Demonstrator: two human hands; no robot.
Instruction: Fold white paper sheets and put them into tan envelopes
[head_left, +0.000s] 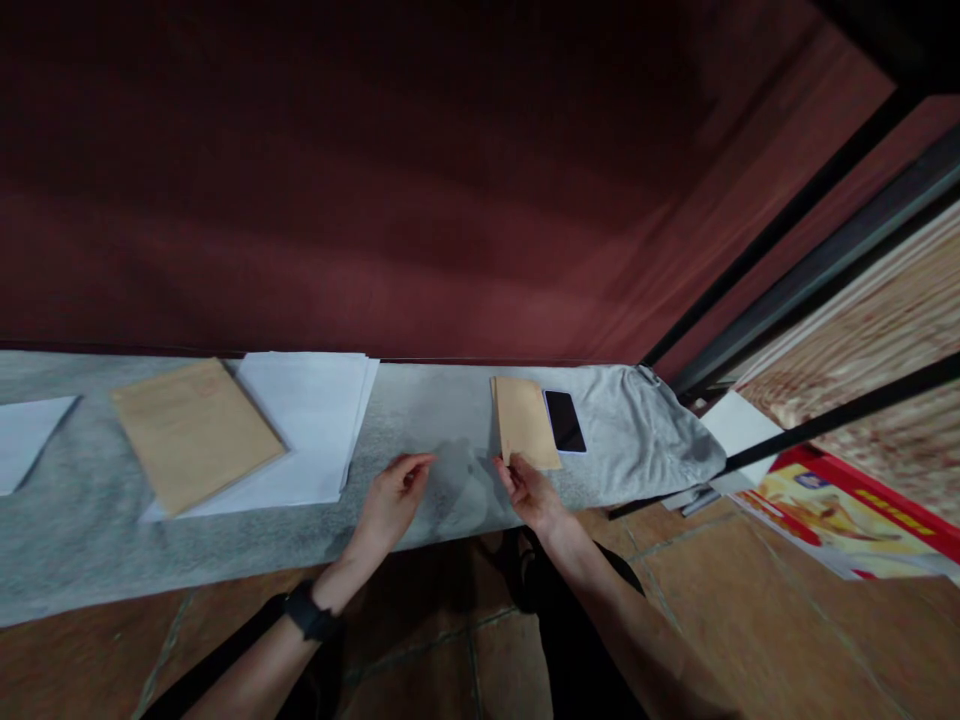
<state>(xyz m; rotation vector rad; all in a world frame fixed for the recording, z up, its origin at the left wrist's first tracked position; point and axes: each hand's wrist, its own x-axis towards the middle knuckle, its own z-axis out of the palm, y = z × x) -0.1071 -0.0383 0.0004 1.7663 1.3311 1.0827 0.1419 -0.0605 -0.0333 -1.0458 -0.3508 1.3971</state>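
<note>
My right hand (527,490) pinches the near edge of a small tan envelope (525,420) lying on the grey counter (420,420). My left hand (394,495) hovers just left of it over the counter, fingers loosely curled and apart, holding nothing. A black watch band (307,610) sits on my left wrist.
A black phone (565,420) lies right of the envelope, beside a grey cloth (645,430). At the left, a larger tan envelope (193,430) rests on a stack of white paper (315,420). Another white sheet (26,435) is at far left. A dark red wall rises behind.
</note>
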